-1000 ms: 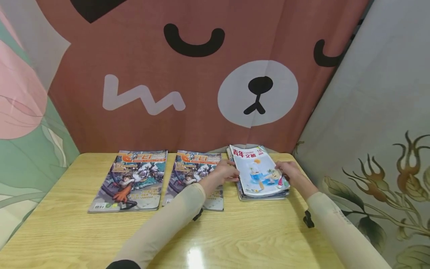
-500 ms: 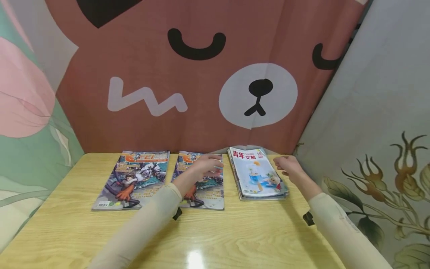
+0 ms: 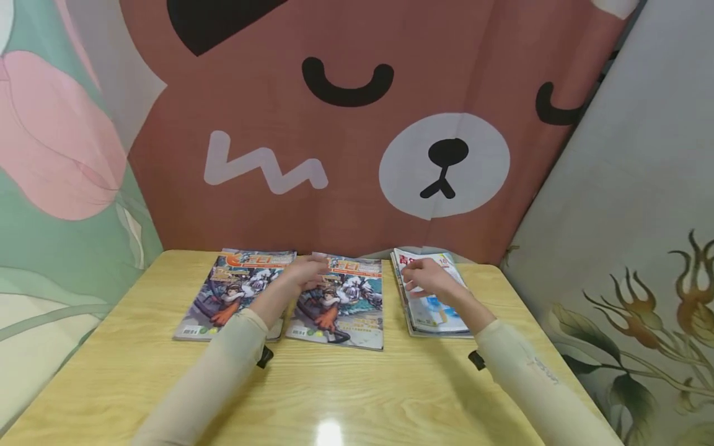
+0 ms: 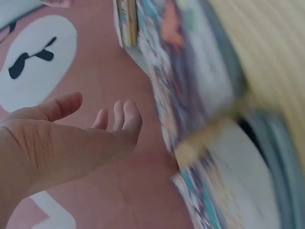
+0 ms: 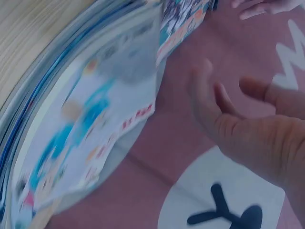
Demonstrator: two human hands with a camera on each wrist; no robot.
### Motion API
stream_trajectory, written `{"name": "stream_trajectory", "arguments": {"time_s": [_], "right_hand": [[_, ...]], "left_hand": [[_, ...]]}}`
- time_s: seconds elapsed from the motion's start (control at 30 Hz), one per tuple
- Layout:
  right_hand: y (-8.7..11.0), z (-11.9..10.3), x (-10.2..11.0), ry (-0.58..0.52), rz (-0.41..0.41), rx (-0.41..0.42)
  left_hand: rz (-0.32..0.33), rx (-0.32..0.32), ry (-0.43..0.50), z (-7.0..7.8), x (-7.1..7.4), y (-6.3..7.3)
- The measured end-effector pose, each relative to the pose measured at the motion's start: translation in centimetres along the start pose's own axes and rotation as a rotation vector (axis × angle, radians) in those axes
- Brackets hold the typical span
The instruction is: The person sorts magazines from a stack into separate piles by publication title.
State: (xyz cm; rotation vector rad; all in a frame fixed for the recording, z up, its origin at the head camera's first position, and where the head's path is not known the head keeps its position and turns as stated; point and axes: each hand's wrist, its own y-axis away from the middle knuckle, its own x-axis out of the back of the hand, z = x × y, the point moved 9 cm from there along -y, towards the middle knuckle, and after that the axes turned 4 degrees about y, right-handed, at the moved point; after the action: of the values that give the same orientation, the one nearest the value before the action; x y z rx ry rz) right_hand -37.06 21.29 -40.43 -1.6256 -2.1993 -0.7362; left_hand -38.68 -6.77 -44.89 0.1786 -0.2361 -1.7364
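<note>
A stack of magazines (image 3: 437, 319) lies at the right of the table, its white top cover printed with a blue beach picture. My right hand (image 3: 432, 279) hovers over the stack's upper part with loosely bent fingers and holds nothing. Left of the stack lies a comic-style magazine (image 3: 351, 310); a similar-looking magazine (image 3: 209, 310) lies farther left. Around the gap between these two, near their top edges, my left hand (image 3: 304, 272) is raised, partly covering them. In the left wrist view the left hand (image 4: 71, 143) has relaxed fingers and an empty palm. The right wrist view shows the right hand (image 5: 257, 129) apart from the stack.
The light wooden table (image 3: 312, 396) extends in front of the magazines. Behind it hangs a reddish-brown curtain (image 3: 357, 148) with a cartoon bear face. A pale floral curtain (image 3: 625, 186) borders the right side, and a green and pink one (image 3: 61, 155) the left.
Both hands have let go of the right stack. My left hand has moved left over the comic-style magazines, and my right hand has shifted left above the stack. The head view has turned slightly left.
</note>
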Motion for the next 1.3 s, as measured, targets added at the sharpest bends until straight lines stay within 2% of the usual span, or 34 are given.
{"name": "stream_trajectory", "arguments": {"time_s": [0.17,0.33,0.6,0.83,1.1,1.3], "right_hand": [[-0.3,0.5,-3.8,0.036,-0.144,-0.022],[-0.4,1.8,-5.9,0.057,-0.185,-0.059],[-1.2,3.1,-6.9,0.021,-0.168,-0.113],[-1.8,3.5,-7.3,-0.066,-0.129,-0.136],[-2.4,3.8,-7.2,-0.177,-0.091,-0.153],[-2.8,4.0,-7.3,-0.293,-0.090,-0.136]], "left_hand": [[0.034,0.041,-0.038,-2.0,2.3,-0.1],[0.025,0.069,-0.008,-3.5,3.5,0.2],[-0.049,0.117,-0.091,-4.5,3.7,0.6],[-0.025,0.119,-0.158,-4.3,3.9,0.7],[-0.003,0.136,-0.058,-4.9,5.0,0.5],[-0.013,0.126,-0.072,-4.6,5.6,0.9]]}}
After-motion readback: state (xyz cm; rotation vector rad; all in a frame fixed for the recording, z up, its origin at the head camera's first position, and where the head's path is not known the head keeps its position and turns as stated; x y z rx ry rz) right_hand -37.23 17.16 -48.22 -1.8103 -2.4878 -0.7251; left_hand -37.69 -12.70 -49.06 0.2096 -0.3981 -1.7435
